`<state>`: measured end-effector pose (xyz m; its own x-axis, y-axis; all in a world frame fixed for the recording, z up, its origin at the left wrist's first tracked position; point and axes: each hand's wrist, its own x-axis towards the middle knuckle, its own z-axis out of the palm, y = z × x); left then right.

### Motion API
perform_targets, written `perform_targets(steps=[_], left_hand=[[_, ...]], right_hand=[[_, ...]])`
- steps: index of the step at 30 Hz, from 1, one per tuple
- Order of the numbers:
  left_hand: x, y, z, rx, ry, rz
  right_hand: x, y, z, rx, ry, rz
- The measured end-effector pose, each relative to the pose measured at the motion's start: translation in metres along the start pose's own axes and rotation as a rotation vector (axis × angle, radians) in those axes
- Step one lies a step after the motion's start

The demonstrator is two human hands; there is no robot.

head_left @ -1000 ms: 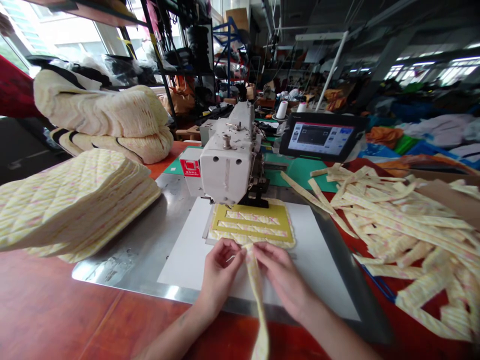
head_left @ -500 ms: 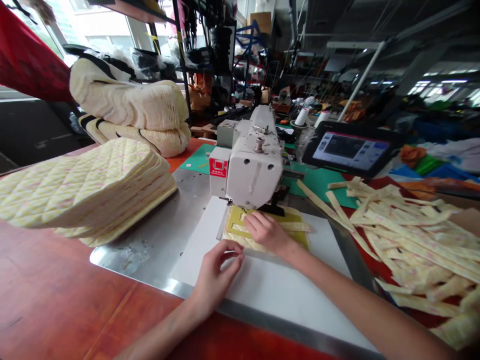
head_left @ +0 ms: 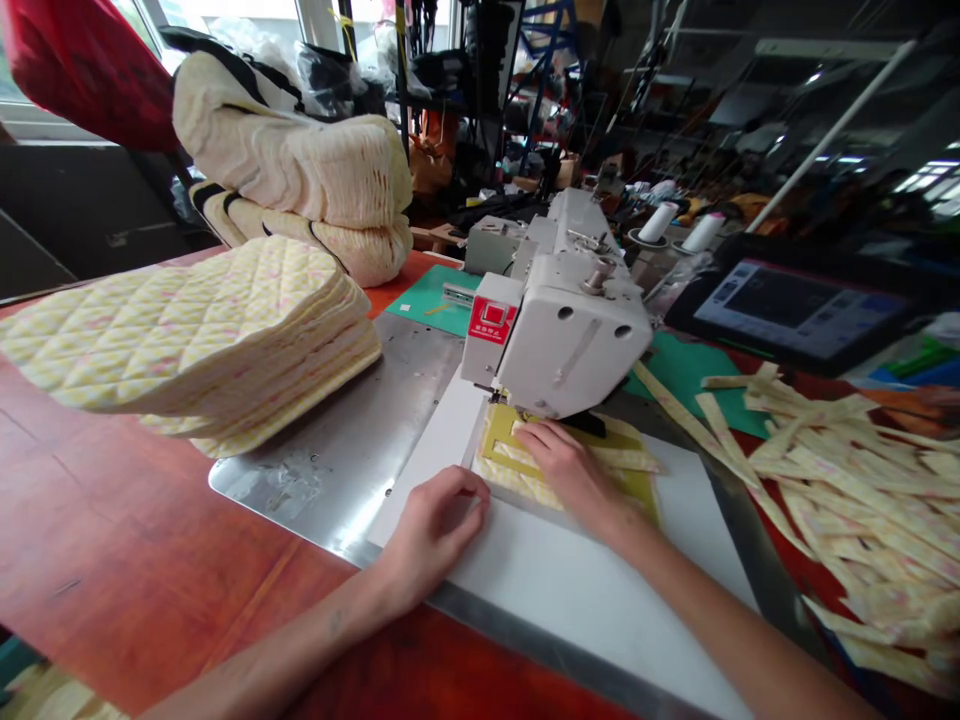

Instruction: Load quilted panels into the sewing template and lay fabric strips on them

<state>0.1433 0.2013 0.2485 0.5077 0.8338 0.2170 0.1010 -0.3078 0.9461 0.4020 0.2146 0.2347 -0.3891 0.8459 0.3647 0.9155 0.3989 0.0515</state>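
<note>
Yellow sewing template (head_left: 496, 445) under the machine head (head_left: 559, 345), right hand (head_left: 570, 472) resting on it.
The hands lay apart: the right on quilted strips (head_left: 525, 487), the left hand (head_left: 435, 530) curled on the white board (head_left: 570, 610) (fingertips just beside the template), cut strips (head_left: 847, 490) piled past the steel plate (head_left: 322, 440).

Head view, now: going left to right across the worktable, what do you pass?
Stack of quilted yellow pads → steel plate → left hand → right hand → pile of cut quilted strips
</note>
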Motion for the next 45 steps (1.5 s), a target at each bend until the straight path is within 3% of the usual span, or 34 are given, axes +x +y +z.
perform_targets(steps=[5,14,19,25,32,39,45], left_hand=[[-0.002,-0.001,-0.005,0.039,-0.027,-0.017],[0.006,-0.004,-0.014,0.175,-0.132,0.075],[0.047,-0.013,-0.014,0.391,-0.149,0.308],[0.089,-0.026,-0.001,0.774,-0.289,0.587],[0.091,-0.024,0.002,0.893,-0.309,0.618],[0.094,-0.012,0.010,1.018,-0.333,0.561],[0.092,-0.015,0.010,1.008,-0.297,0.539]], right_hand=[[-0.016,-0.010,0.005,0.129,0.003,0.158],[-0.016,-0.012,0.000,0.334,-0.096,0.201],[-0.013,-0.015,-0.002,0.361,-0.077,0.209],[-0.014,-0.012,0.003,0.330,-0.024,0.178],[-0.013,-0.014,-0.001,0.396,0.046,0.217],[-0.024,-0.017,-0.001,0.146,0.086,0.276],[-0.033,-0.015,-0.004,0.194,0.081,0.269]])
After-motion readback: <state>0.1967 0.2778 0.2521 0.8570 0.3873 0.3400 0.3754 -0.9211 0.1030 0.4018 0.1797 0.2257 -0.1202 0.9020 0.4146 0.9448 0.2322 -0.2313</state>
